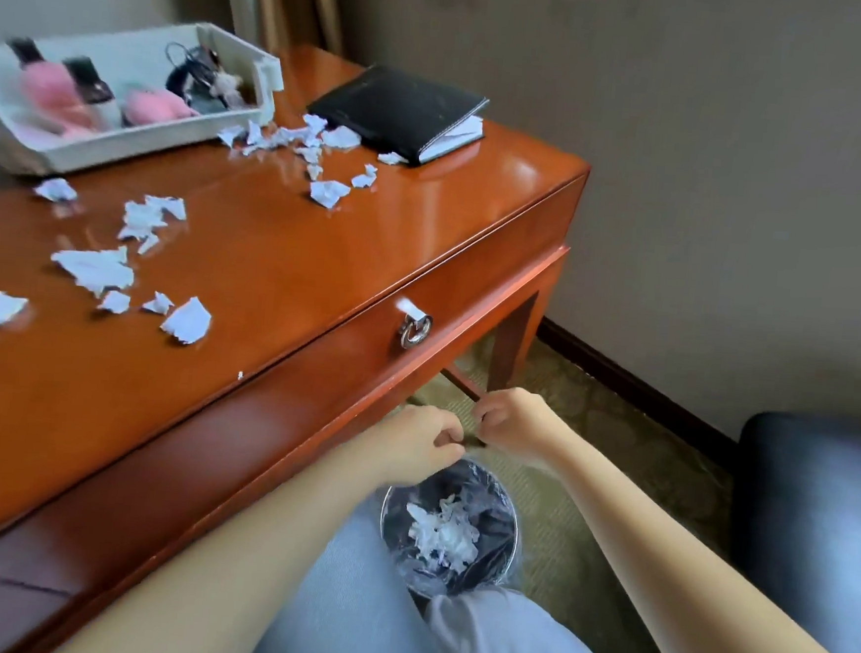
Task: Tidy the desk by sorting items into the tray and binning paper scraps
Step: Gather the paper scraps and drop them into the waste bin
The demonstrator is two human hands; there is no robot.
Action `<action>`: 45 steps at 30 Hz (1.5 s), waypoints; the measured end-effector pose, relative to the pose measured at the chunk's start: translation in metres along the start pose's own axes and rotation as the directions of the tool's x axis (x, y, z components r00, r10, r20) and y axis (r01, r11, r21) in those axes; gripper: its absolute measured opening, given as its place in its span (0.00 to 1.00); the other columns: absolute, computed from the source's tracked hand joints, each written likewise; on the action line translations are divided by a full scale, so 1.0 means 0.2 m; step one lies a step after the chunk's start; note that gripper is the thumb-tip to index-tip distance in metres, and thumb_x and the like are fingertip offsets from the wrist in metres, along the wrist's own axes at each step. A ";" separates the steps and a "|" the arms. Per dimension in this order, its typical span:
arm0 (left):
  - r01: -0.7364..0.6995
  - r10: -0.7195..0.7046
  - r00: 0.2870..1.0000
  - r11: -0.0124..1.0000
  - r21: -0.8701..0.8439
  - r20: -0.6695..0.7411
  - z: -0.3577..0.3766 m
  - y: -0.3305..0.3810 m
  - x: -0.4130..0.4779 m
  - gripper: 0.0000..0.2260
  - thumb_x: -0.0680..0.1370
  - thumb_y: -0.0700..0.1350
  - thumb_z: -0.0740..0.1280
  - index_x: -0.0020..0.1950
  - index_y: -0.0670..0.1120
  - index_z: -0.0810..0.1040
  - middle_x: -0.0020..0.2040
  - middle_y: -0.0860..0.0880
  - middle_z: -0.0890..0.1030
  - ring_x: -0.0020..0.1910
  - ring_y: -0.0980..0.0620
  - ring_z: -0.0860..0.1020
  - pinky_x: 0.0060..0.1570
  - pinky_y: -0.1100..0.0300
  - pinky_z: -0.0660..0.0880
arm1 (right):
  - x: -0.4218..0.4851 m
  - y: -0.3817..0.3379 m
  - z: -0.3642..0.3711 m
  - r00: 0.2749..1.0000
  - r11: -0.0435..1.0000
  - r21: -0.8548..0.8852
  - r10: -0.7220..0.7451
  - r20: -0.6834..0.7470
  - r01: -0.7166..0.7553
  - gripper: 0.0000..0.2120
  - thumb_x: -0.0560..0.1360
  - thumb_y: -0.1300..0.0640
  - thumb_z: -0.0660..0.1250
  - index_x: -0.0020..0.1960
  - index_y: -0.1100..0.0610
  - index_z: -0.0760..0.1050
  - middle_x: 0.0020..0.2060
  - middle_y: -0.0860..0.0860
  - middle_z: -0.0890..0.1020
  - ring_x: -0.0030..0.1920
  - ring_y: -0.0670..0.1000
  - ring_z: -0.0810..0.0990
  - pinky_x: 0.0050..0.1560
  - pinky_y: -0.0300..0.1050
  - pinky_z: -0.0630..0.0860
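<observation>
Now over the bin (514,531): liable to tug the clear liner (485,488) loose or drop bits onto the carpet (589,442).
Reaching with left hand (419,444) and right hand (511,420) close together just above the rim, fingers (448,438) curled, seemingly pinching a bit of paper or the liner; cannot tell which. Paper scraps (94,269) mostly up on the tabletop (294,264), well apart from fingers; some already binned.

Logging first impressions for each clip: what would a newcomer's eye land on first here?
Torn white paper scraps litter the glossy wooden desk. Below its front edge, the left hand and right hand hover, fingers curled, above a lined bin already holding scraps. A white tray of pink bottles sits far left.
</observation>
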State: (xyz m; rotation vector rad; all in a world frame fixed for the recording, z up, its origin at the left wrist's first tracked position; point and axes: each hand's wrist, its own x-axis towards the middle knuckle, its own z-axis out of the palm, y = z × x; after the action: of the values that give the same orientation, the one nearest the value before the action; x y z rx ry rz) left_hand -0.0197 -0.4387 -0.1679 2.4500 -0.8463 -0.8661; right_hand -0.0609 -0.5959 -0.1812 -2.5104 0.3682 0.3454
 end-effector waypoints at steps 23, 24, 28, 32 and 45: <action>0.323 -0.151 0.749 0.933 0.156 -0.645 -0.70 -0.34 -0.72 0.26 0.79 0.59 0.57 0.75 0.53 0.59 0.78 0.50 0.50 0.78 0.43 0.48 0.73 0.44 0.51 | -0.14 -0.94 -0.36 0.865 0.876 -0.209 -0.471 -0.176 0.434 0.11 0.76 0.57 0.64 0.56 0.57 0.78 0.51 0.52 0.81 0.51 0.53 0.78 0.49 0.43 0.74; 0.352 -0.193 0.748 0.926 0.134 -0.635 -0.70 -0.36 -0.71 0.30 0.78 0.62 0.56 0.77 0.53 0.54 0.79 0.50 0.46 0.78 0.41 0.43 0.74 0.43 0.48 | -0.12 -0.95 -0.35 0.862 0.874 -0.225 -0.473 -0.182 0.432 0.10 0.77 0.56 0.63 0.56 0.57 0.78 0.51 0.53 0.81 0.51 0.54 0.78 0.50 0.45 0.74; 0.399 -0.262 0.742 0.912 0.093 -0.618 -0.76 -0.41 -0.64 0.35 0.78 0.65 0.52 0.78 0.53 0.41 0.79 0.47 0.39 0.77 0.40 0.40 0.75 0.45 0.45 | 0.01 -1.00 -0.34 0.864 0.890 -0.262 -0.436 -0.251 0.372 0.13 0.78 0.51 0.62 0.58 0.57 0.77 0.52 0.55 0.78 0.52 0.56 0.77 0.48 0.43 0.72; 0.381 -0.248 0.737 0.921 0.083 -0.629 -0.83 -0.45 -0.56 0.33 0.80 0.61 0.50 0.78 0.50 0.39 0.79 0.46 0.41 0.78 0.46 0.43 0.75 0.50 0.46 | 0.16 -1.01 -0.34 0.860 0.927 -0.251 -0.356 -0.365 0.277 0.18 0.78 0.49 0.61 0.63 0.57 0.72 0.58 0.56 0.76 0.58 0.60 0.73 0.55 0.50 0.72; 0.319 -0.205 0.697 0.947 0.040 -0.687 -1.04 -0.58 -0.38 0.24 0.82 0.54 0.51 0.78 0.52 0.52 0.79 0.53 0.50 0.78 0.54 0.47 0.75 0.51 0.46 | 0.56 -1.02 -0.40 0.833 0.954 -0.298 -0.187 -0.521 0.028 0.30 0.76 0.37 0.55 0.69 0.56 0.64 0.66 0.55 0.70 0.67 0.58 0.67 0.65 0.51 0.66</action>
State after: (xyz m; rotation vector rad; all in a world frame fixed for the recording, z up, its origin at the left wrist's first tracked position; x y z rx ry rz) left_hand 0.1192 -0.2678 -0.0480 2.7571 -0.2925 0.0791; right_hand 0.1247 -0.5004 -0.0503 -2.8669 0.4123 -0.4138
